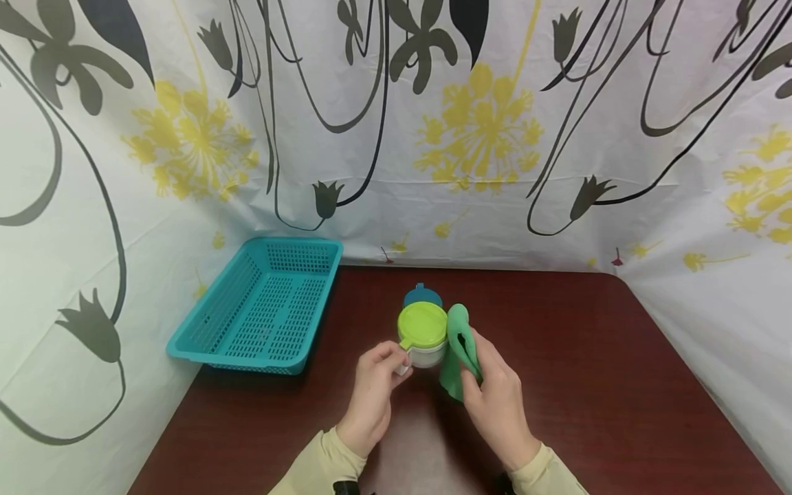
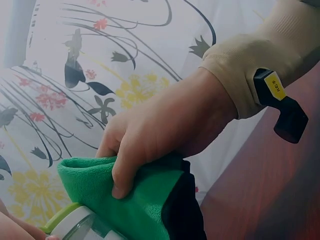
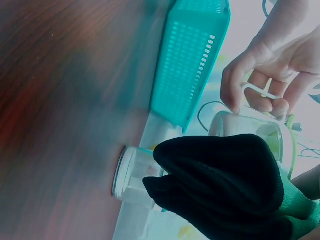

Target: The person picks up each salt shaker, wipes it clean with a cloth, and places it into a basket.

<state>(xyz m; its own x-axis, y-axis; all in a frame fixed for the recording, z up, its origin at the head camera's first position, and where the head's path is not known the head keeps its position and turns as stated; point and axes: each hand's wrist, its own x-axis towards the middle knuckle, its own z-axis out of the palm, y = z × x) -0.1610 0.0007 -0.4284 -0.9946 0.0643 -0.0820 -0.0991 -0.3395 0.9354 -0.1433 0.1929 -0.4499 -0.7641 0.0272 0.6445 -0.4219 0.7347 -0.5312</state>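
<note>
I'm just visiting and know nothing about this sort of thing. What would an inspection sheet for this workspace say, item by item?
Surface: dark reddish-brown table, wood-grained.
Job's things: lime-lidded jar, held above the table; green cloth with a black side, held next to it; blue-lidded jar, standing behind.
Clutter: turquoise perforated basket at the table's left side, outside the work between the hands.
Hands: left hand holds the lime-lidded jar by its handle; right hand grips the cloth.
Cables: nothing seen.
Surroundings: white fabric with yellow flowers and grey stems behind the table.
</note>
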